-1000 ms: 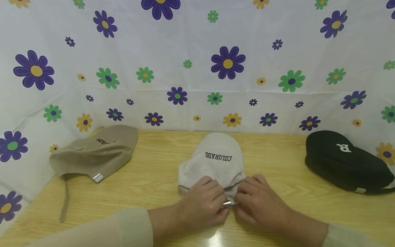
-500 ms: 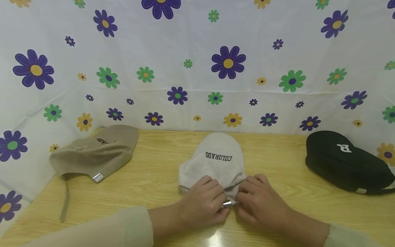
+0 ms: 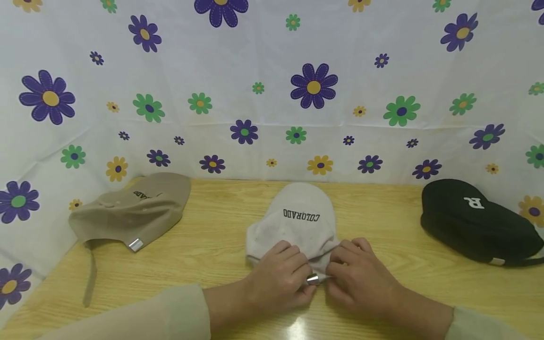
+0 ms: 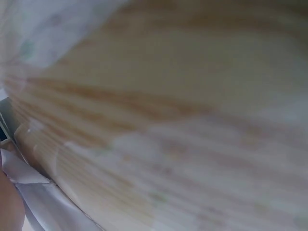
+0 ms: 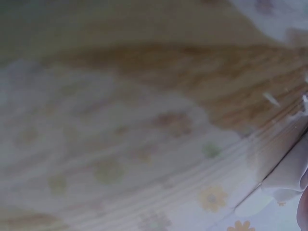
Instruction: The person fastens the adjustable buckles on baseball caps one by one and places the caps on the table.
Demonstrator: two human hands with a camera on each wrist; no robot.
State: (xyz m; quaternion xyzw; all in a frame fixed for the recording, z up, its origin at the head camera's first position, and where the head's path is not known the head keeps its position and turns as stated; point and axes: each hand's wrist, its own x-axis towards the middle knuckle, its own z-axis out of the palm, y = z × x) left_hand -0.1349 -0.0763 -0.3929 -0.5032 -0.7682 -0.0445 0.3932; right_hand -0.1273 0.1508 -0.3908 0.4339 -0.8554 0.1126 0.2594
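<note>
A light grey baseball cap (image 3: 299, 231) lies mid-table, its upside-down COLORADO lettering facing me and its visor toward the back. My left hand (image 3: 280, 276) grips the cap's near edge beside a small silver buckle (image 3: 312, 279). Just right of that buckle, my right hand (image 3: 361, 278) pinches the strap end with curled fingers. Both hands cover much of the cap's near rim. Only a sliver of cap fabric (image 4: 38, 192) shows at the lower left of the left wrist view, and another fold at the right edge of the right wrist view.
A tan cap (image 3: 140, 208) with a silver buckle and dangling strap lies at the left. At the right rests a black cap (image 3: 471, 226) marked with a white R. Behind the wooden table (image 3: 225, 208) hangs a white flowered cloth (image 3: 263, 52).
My right hand has shifted very slightly to the right, away from the buckle. The left hand and the caps stay in place.
</note>
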